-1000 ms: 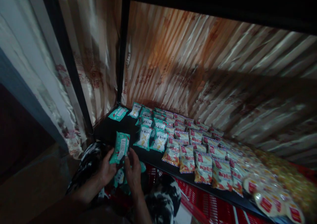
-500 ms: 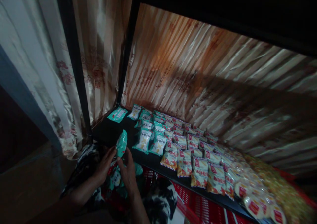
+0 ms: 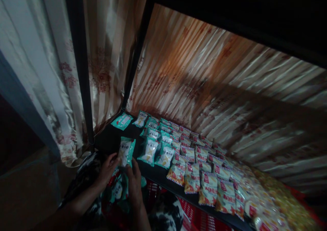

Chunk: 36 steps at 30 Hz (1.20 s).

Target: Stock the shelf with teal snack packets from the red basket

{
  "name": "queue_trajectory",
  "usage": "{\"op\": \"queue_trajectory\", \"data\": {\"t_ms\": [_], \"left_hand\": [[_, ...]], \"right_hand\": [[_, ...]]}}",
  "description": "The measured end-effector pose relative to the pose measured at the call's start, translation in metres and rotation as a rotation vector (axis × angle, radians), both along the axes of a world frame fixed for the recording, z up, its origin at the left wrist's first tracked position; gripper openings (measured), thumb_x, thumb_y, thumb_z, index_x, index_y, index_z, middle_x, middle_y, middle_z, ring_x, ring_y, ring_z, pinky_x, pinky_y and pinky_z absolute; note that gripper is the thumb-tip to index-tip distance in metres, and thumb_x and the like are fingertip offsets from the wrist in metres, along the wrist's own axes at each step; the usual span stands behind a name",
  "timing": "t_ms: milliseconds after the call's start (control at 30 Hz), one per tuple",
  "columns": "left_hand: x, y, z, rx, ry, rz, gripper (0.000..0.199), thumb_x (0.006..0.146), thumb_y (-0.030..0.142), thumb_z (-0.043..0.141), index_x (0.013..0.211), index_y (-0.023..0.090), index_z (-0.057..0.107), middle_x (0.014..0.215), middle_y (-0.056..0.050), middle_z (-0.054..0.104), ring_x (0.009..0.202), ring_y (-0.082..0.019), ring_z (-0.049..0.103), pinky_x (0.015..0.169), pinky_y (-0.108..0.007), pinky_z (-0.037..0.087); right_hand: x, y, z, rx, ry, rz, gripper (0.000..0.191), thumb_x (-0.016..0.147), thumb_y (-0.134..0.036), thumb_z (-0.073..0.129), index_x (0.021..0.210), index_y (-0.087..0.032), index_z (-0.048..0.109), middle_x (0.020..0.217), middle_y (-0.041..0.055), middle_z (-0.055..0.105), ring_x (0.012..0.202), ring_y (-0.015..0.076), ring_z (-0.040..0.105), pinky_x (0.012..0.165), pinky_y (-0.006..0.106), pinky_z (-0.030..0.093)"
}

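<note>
Between my two hands is a teal and white snack packet (image 3: pixel 126 151), its printed front facing me. My left hand (image 3: pixel 109 168) grips its left lower edge. My right hand (image 3: pixel 134 180) has its fingers on the lower right side of the same packet. Just beyond, teal snack packets (image 3: pixel 149 150) stand in rows on the black shelf (image 3: pixel 107 139). One teal packet (image 3: pixel 122 121) lies flat in the back left corner. Below my hands, more teal packets (image 3: pixel 117 190) lie in a red basket between my knees, partly hidden by my arms.
Rows of orange and white snack packets (image 3: pixel 208 188) stand right of the teal ones. Further right are round clear-wrapped packs (image 3: pixel 255 210) and yellowish packs (image 3: pixel 286 203). Black posts (image 3: pixel 80 64) and a striped curtain (image 3: pixel 194 64) bound the shelf. A red crate (image 3: pixel 201 220) sits below its front edge.
The packet in my hands has turned from edge-on to show its printed front. My right hand has shifted slightly to the right. The view has moved a little.
</note>
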<state>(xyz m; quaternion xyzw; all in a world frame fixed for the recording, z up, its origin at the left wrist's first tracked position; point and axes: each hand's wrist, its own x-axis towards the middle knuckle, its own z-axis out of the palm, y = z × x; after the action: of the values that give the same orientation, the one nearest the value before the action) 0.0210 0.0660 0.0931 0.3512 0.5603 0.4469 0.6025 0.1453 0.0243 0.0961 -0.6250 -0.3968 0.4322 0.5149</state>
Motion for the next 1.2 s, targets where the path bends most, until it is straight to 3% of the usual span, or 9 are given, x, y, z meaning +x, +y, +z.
{"op": "queue_trajectory", "data": {"t_ms": [200, 467, 667, 900, 1067, 1200], "left_hand": [[0.001, 0.015, -0.015, 0.003, 0.04, -0.043, 0.066, 0.067, 0.053, 0.063, 0.119, 0.014, 0.053, 0.118, -0.013, 0.063, 0.108, -0.028, 0.06, 0.092, -0.038, 0.047], [0.006, 0.038, -0.022, 0.127, 0.156, -0.102, 0.061, 0.07, 0.052, 0.059, 0.118, 0.014, 0.053, 0.118, -0.013, 0.063, 0.109, -0.028, 0.059, 0.092, -0.038, 0.046], [0.007, 0.047, -0.022, 0.166, 0.269, -0.075, 0.056, 0.072, 0.051, 0.057, 0.115, 0.015, 0.055, 0.116, -0.012, 0.064, 0.108, -0.026, 0.059, 0.091, -0.037, 0.046], [0.006, 0.06, -0.018, 0.233, 0.369, -0.108, 0.053, 0.075, 0.049, 0.052, 0.117, 0.016, 0.053, 0.115, -0.011, 0.064, 0.105, -0.024, 0.061, 0.09, -0.035, 0.046], [0.008, 0.059, -0.017, 0.254, 0.554, -0.133, 0.054, 0.077, 0.049, 0.046, 0.116, 0.013, 0.054, 0.117, -0.015, 0.062, 0.111, -0.027, 0.057, 0.095, -0.039, 0.042], [0.007, 0.057, -0.019, 0.26, 0.593, -0.149, 0.055, 0.077, 0.05, 0.043, 0.115, 0.012, 0.055, 0.116, -0.016, 0.063, 0.11, -0.028, 0.058, 0.095, -0.04, 0.043]], "right_hand": [[0.002, 0.005, -0.007, -0.028, 0.135, 0.026, 0.051, 0.081, -0.048, 0.054, 0.126, -0.024, 0.054, 0.125, 0.0072, 0.059, 0.112, 0.024, 0.057, 0.091, 0.037, 0.046], [0.01, 0.028, -0.012, -0.053, -0.088, -0.013, 0.057, 0.08, -0.051, 0.05, 0.123, -0.013, 0.057, 0.123, 0.0137, 0.06, 0.116, 0.0247, 0.054, 0.098, 0.036, 0.042], [0.009, 0.039, -0.018, 0.049, -0.231, -0.031, 0.051, 0.084, -0.047, 0.045, 0.119, -0.013, 0.059, 0.116, 0.014, 0.064, 0.107, 0.0232, 0.06, 0.092, 0.034, 0.046], [0.008, 0.049, -0.015, 0.023, -0.254, -0.04, 0.05, 0.084, -0.048, 0.048, 0.118, -0.013, 0.059, 0.116, 0.0134, 0.064, 0.106, 0.0241, 0.061, 0.092, 0.037, 0.046], [0.006, 0.053, -0.019, 0.054, -0.366, -0.07, 0.051, 0.085, -0.049, 0.044, 0.115, -0.011, 0.061, 0.112, 0.0161, 0.065, 0.104, 0.0249, 0.061, 0.091, 0.037, 0.046], [0.003, 0.053, -0.024, 0.092, -0.441, -0.092, 0.051, 0.087, -0.051, 0.04, 0.112, -0.011, 0.061, 0.108, 0.0169, 0.065, 0.1, 0.0252, 0.062, 0.088, 0.038, 0.047]]}}
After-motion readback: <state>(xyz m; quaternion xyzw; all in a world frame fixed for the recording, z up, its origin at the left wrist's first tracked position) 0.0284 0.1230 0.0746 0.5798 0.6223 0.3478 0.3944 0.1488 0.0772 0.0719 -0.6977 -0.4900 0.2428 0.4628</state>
